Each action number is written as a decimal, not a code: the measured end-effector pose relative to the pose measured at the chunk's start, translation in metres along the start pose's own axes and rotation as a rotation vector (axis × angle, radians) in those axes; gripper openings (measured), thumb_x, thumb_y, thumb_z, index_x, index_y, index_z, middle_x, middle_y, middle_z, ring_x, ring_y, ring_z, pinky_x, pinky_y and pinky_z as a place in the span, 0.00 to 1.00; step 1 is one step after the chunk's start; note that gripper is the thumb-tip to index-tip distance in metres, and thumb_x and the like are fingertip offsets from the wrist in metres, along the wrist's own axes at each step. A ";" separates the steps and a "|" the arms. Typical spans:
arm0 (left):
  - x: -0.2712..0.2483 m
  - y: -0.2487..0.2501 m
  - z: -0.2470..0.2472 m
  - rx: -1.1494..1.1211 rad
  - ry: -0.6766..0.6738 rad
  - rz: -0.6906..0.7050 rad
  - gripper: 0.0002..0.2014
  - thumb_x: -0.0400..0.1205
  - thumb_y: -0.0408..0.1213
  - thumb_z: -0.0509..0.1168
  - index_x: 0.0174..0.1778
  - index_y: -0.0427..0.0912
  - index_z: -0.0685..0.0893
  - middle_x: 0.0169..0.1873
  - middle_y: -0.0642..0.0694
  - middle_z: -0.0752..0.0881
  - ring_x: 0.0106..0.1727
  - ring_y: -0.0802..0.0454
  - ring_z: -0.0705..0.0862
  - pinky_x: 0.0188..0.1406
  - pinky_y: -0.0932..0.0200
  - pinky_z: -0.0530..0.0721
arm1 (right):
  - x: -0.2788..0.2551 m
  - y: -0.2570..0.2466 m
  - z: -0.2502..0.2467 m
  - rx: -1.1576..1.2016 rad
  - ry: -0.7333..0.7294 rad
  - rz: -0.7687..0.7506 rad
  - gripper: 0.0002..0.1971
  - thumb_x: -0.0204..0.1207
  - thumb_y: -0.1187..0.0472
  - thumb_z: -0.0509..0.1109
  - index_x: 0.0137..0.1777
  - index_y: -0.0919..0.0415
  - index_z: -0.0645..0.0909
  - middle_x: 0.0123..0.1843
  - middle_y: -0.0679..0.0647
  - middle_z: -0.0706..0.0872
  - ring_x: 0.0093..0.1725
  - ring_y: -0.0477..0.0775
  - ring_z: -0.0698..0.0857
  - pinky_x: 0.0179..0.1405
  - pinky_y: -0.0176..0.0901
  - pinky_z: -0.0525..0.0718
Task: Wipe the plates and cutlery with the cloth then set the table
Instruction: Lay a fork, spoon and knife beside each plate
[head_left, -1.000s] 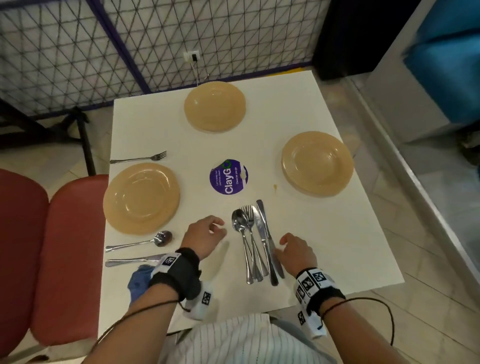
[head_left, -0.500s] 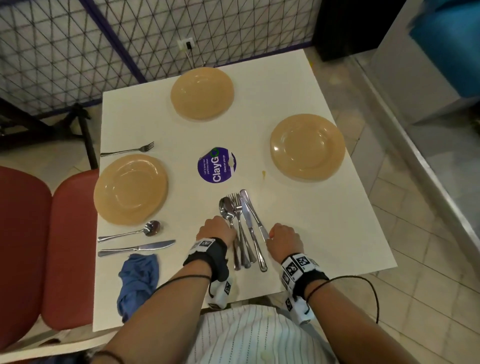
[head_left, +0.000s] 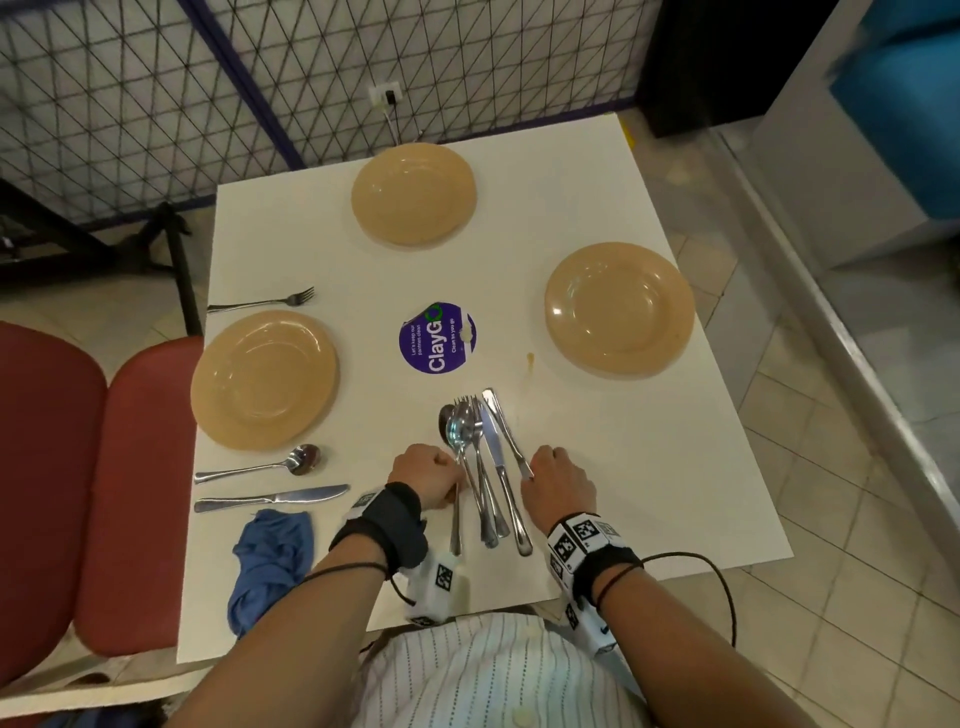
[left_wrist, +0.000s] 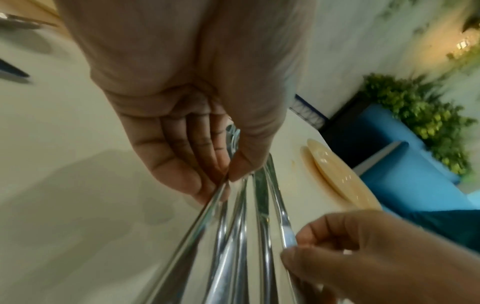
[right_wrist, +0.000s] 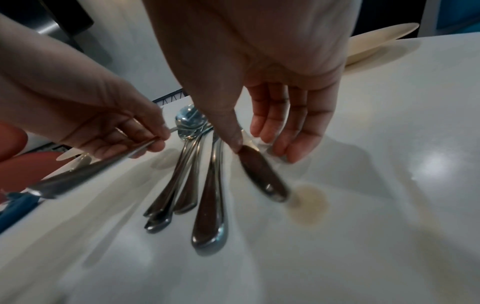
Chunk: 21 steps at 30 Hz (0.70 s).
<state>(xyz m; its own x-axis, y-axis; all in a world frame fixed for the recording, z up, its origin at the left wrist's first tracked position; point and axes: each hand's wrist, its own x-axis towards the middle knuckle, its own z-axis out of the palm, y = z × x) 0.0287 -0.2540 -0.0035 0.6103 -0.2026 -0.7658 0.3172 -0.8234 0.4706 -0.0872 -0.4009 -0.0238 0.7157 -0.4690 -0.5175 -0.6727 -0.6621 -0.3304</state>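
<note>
A pile of spoons, forks and a knife lies near the front edge of the white table. My left hand pinches the handle of the leftmost spoon between thumb and fingers. My right hand pinches the rightmost knife, thumb on top and fingers beside it. Three tan plates sit at the left, the back and the right. A crumpled blue cloth lies at the front left.
By the left plate lie a fork, a spoon and a knife. A purple round sticker marks the table's middle, with a small brown stain to its right. Red chairs stand at the left.
My left hand moved right from beside the pile and took hold of a spoon handle. My right hand closed in on the rightmost knife, which now angles away from the pile.
</note>
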 end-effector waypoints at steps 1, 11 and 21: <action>-0.002 -0.004 -0.005 -0.066 -0.037 0.012 0.05 0.78 0.32 0.71 0.42 0.33 0.89 0.38 0.37 0.92 0.32 0.48 0.88 0.44 0.52 0.92 | 0.002 -0.001 -0.001 0.013 -0.014 0.021 0.11 0.83 0.58 0.62 0.61 0.62 0.75 0.59 0.56 0.80 0.54 0.60 0.84 0.44 0.46 0.76; -0.016 -0.030 -0.073 -0.330 -0.061 0.193 0.12 0.82 0.30 0.71 0.60 0.41 0.83 0.46 0.40 0.91 0.48 0.42 0.92 0.42 0.54 0.90 | 0.016 -0.006 -0.015 0.130 -0.162 0.091 0.10 0.82 0.59 0.65 0.59 0.60 0.84 0.57 0.58 0.88 0.57 0.61 0.86 0.53 0.44 0.79; 0.021 0.000 -0.209 0.115 0.297 0.328 0.10 0.84 0.34 0.63 0.50 0.55 0.86 0.47 0.51 0.87 0.46 0.47 0.86 0.41 0.59 0.83 | 0.033 -0.061 -0.057 0.337 -0.102 -0.017 0.11 0.79 0.68 0.64 0.41 0.53 0.84 0.36 0.45 0.87 0.37 0.48 0.85 0.28 0.24 0.71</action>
<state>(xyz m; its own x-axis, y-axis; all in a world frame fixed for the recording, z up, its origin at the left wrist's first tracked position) 0.1935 -0.1470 0.0717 0.8522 -0.3156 -0.4174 -0.0002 -0.7978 0.6029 -0.0118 -0.4092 0.0250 0.7162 -0.3880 -0.5802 -0.6974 -0.4311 -0.5726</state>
